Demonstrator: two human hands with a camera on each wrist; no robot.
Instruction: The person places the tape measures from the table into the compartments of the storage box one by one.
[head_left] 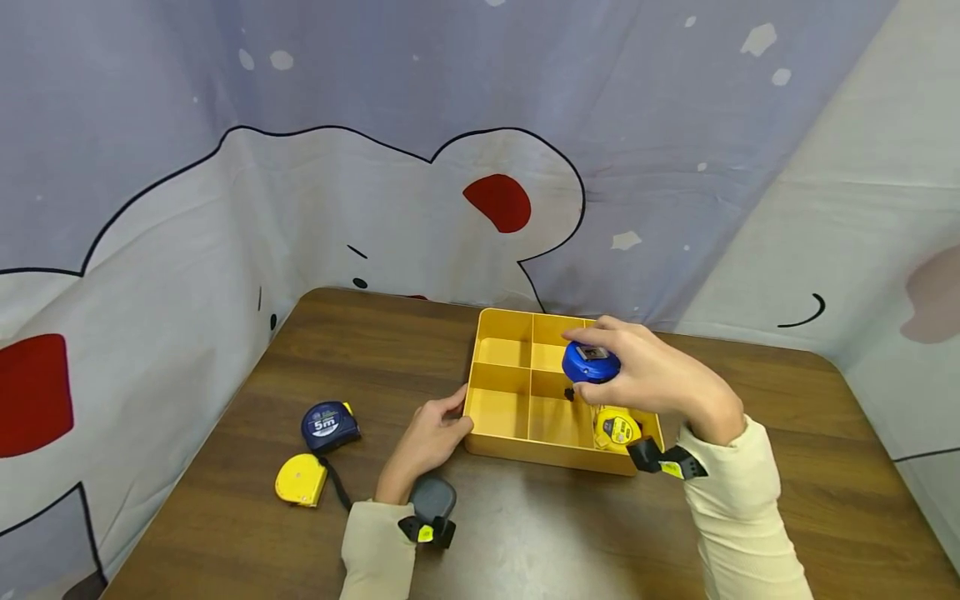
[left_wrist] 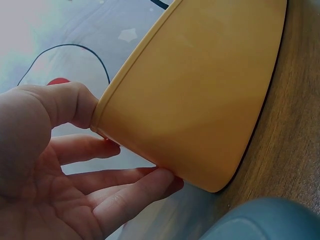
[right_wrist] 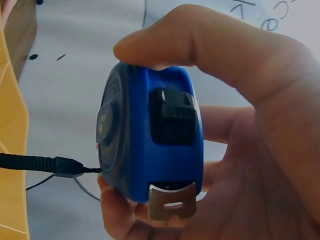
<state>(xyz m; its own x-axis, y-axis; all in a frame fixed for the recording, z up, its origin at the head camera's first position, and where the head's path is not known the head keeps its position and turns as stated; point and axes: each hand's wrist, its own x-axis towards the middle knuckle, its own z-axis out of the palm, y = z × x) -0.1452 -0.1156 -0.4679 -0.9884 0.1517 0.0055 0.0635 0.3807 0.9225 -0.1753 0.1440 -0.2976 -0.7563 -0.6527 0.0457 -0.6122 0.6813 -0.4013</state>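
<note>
In my right hand point(head_left: 654, 373) I hold a blue tape measure point(head_left: 589, 362), thumb on one side and fingers on the other, raised over the yellow divided box point(head_left: 510, 450). The right wrist view shows its black lock button and metal end hook point(right_wrist: 173, 202); a black strap hangs from it toward the box. A yellow tape measure point(head_left: 618, 429) sits in the box's front right compartment. My left hand point(head_left: 426, 440) grips the box at its front left corner, with thumb and fingers on the walls point(left_wrist: 195, 95).
On the table left of the box lie a dark blue tape measure point(head_left: 330, 425) marked 5m and a yellow tape measure point(head_left: 302, 480) with a black strap. A dark grey rounded object point(head_left: 433, 497) is beside my left wrist. A patterned curtain point(head_left: 405, 217) hangs behind the table.
</note>
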